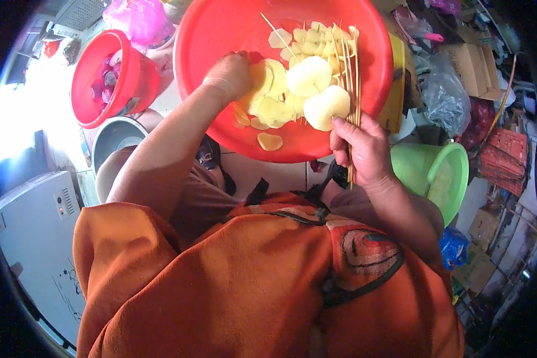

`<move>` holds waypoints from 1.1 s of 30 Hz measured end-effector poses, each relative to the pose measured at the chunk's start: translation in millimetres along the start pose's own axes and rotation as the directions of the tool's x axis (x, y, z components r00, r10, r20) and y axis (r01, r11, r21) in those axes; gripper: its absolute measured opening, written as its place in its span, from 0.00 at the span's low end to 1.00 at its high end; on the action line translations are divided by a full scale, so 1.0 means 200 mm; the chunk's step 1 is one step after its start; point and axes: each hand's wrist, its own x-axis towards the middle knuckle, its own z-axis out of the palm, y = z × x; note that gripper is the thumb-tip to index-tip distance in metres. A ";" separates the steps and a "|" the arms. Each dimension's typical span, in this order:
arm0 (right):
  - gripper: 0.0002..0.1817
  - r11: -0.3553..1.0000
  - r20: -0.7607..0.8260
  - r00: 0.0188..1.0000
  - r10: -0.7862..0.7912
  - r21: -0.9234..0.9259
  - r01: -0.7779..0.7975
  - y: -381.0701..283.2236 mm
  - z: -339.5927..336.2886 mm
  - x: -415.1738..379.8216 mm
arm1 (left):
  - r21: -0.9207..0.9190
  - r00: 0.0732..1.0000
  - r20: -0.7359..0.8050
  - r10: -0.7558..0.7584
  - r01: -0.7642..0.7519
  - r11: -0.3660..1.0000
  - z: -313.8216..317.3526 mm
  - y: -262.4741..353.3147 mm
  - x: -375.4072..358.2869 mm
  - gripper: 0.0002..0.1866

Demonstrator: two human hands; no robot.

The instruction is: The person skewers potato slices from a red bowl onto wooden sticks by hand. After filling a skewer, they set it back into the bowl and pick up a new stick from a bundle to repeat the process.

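A big red basin in front of me holds many pale potato slices. My left hand reaches into the basin and rests on the pile of slices, its fingers curled down among them. My right hand grips a bundle of thin bamboo skewers at the basin's right rim. Two thick round potato slices sit threaded on those skewers just above my fingers. One loose slice lies near the basin's front edge.
A smaller red bucket with purple pieces stands at the left, a grey metal bowl below it. A green bucket is at the right, beside cardboard boxes and plastic bags. A white appliance stands at lower left. My orange apron fills the foreground.
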 end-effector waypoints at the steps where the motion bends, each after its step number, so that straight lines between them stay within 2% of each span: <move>1: 0.09 1.000 -0.011 1.000 0.008 -0.012 -0.008 0.00 0.00 0.00 | -0.028 1.000 -0.014 -0.008 0.008 1.000 -0.01 0.00 0.00 0.16; 6: 0.09 1.000 -0.012 1.000 0.016 -0.020 -0.016 0.00 0.00 0.00 | -0.009 1.000 -0.001 0.009 -0.009 1.000 -0.07 0.05 -0.02 0.12; 9: 0.09 0.999 -0.007 1.000 0.015 -0.035 -0.015 0.00 0.00 -0.01 | 0.007 0.997 -0.044 0.064 -0.064 0.998 -0.07 0.03 -0.03 0.10; 11: 0.09 0.998 0.011 1.000 0.020 -0.053 -0.019 -0.01 0.01 -0.01 | -0.044 0.971 -0.204 0.123 -0.135 0.990 -0.09 0.02 -0.04 0.09; 12: 0.09 0.998 0.011 1.000 0.018 -0.052 -0.018 -0.01 0.01 -0.02 | -0.043 0.971 -0.204 0.124 -0.135 0.990 -0.12 0.03 -0.03 0.09; 13: 0.09 0.998 0.021 0.999 0.032 -0.061 -0.030 -0.02 0.02 -0.02 | -0.298 0.991 -0.124 -0.044 0.005 0.955 -0.18 0.03 -0.01 0.08; 14: 0.09 0.997 0.031 0.999 0.045 -0.071 -0.043 -0.02 0.02 -0.02 | -0.519 0.983 -0.002 -0.186 0.158 0.840 -0.24 0.04 0.00 0.07; 15: 0.09 0.997 0.031 0.999 0.044 -0.070 -0.042 -0.01 0.02 -0.03 | -0.519 0.983 -0.003 -0.186 0.157 0.840 -0.28 0.05 0.01 0.07; 16: 0.10 0.995 0.033 0.998 0.049 -0.091 -0.046 -0.01 0.02 -0.03 | -0.762 0.967 -0.035 -0.253 0.138 0.633 -0.32 0.05 0.01 0.06; 17: 0.10 0.992 0.036 0.998 0.053 -0.113 -0.049 0.00 0.02 -0.03 | -0.927 0.945 -0.045 -0.325 0.082 0.365 -0.34 0.05 0.01 0.06; 18: 0.10 0.992 0.040 0.998 0.052 -0.115 -0.047 0.00 0.02 -0.03 | -0.961 0.942 -0.031 -0.334 0.064 0.267 -0.36 0.02 0.01 0.07; 19: 0.10 0.993 0.050 0.997 0.054 -0.105 -0.048 0.00 0.02 -0.03 | -0.962 0.941 -0.034 -0.337 0.061 0.268 -0.38 0.01 0.01 0.07; 21: 0.11 0.994 0.062 0.996 0.057 -0.097 -0.051 -0.01 0.03 -0.03 | -0.988 0.952 -0.033 -0.303 0.015 0.154 -0.41 0.00 0.00 0.10; 23: 0.11 0.995 0.066 0.997 0.042 -0.091 -0.036 -0.02 0.04 -0.04 | -0.984 0.948 -0.042 -0.317 0.016 0.178 -0.40 -0.06 0.04 0.11; 26: 0.12 0.996 0.077 0.997 0.022 -0.093 -0.015 -0.02 0.04 -0.04 | -0.994 0.942 -0.065 -0.328 -0.031 0.107 -0.44 -0.04 0.02 0.12; 31: 0.12 0.994 0.069 0.997 0.040 -0.103 -0.033 -0.01 0.04 -0.04 | -0.986 0.918 -0.116 -0.380 -0.060 0.155 -0.44 -0.04 0.03 0.10; 33: 0.11 0.992 0.061 0.997 0.045 -0.119 -0.037 -0.02 0.03 -0.04 | -0.981 0.932 -0.132 -0.338 -0.073 0.182 -0.44 -0.05 0.02 0.09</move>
